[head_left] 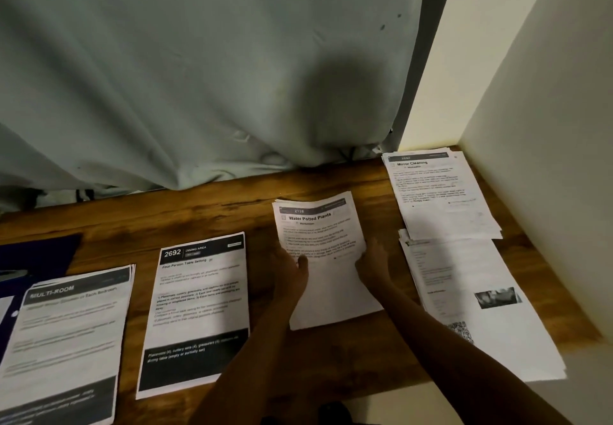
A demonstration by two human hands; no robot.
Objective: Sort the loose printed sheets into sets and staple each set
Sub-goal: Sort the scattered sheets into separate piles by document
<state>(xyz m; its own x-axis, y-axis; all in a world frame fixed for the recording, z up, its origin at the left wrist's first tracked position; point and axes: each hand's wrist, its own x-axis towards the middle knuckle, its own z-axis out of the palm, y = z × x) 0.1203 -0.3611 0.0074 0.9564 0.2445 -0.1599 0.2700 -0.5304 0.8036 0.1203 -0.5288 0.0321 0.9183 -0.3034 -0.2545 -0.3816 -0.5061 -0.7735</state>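
Dim, warm light; round shadow on the curtain (341,99), wall (547,126) glows, print on the sheets (66,325) smears.

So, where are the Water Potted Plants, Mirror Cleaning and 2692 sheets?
Water Potted Plants sheets (310,217): head view, title.
Mirror Cleaning sheets (428,185): head view, text block.
2692 sheets (199,298): head view, middle.

MULTI-ROOM stack (66,335) partly beyond the bottom-left edge, its small print illegible.
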